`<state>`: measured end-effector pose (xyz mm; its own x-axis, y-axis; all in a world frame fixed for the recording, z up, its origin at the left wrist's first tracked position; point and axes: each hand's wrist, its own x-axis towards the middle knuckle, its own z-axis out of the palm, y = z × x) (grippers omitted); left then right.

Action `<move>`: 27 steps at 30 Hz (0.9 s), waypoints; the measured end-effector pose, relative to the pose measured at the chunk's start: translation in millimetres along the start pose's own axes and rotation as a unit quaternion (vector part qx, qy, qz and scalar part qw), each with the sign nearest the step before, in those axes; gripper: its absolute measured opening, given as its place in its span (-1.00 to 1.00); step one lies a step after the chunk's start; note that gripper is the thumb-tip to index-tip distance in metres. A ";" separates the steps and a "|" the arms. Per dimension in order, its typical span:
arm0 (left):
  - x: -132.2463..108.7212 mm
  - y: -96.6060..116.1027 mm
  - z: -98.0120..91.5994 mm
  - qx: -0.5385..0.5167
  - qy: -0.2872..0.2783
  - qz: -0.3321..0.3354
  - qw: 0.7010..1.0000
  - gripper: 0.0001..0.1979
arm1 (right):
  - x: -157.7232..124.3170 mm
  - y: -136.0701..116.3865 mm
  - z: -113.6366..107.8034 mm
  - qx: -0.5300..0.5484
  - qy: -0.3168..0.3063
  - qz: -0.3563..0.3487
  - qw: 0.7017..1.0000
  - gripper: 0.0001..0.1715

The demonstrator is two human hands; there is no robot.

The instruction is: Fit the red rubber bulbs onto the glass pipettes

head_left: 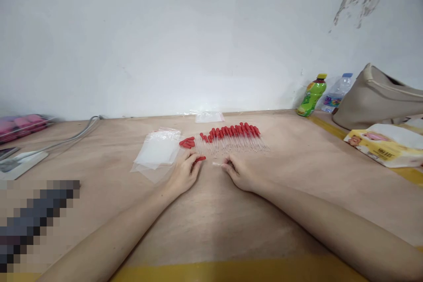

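Observation:
My left hand [186,171] is closed on a red rubber bulb [201,158], whose end sticks out past the fingertips. In a pinch, my right hand [238,172] holds a thin clear dropper tube [216,164] pointing left toward the bulb; the two are apart. Just beyond the hands lies a row of droppers [231,134], clear thin tubes with red bulbs at their far ends. Several loose red bulbs [187,142] are heaped left of that row, with some clear tubes [199,144] between. Left of the bulbs is a stack of clear zip bags [158,149].
Another clear bag [209,117] lies by the wall. At the right stand a green bottle [311,96], a clear water bottle [337,92], a beige bag [370,97] and a yellow tissue pack [380,146]. A grey cable [76,134] and pink items [24,127] are at the left.

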<state>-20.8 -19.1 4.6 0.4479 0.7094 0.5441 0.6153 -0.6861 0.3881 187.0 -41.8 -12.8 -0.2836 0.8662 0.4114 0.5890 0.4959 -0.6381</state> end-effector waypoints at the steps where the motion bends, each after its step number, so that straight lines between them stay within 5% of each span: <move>1: -0.4 1.7 0.1 -0.011 -0.013 -0.006 1.000 -0.80 | 0.3 1.9 1.2 0.027 0.011 0.010 1.000 -0.89; 9: -2.7 4.5 10.2 -0.128 -0.067 -0.078 0.986 -0.80 | 1.8 4.9 5.2 0.077 0.018 0.009 0.997 -0.89; 16: -1.7 4.2 11.9 -0.167 -0.056 -0.086 0.981 -0.80 | 2.1 1.9 2.7 0.071 -0.002 0.019 0.997 -0.86; 27: -4.3 11.4 3.8 -0.173 -0.116 -0.067 0.976 -0.77 | 6.5 7.2 -3.1 0.107 -0.077 0.011 0.991 -0.81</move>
<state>-13.3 -29.3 3.9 0.5375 0.7869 0.3031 0.4414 -0.5688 0.6939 191.8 -32.8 -12.7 -0.3950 0.8675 0.3025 0.4265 0.4648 -0.7760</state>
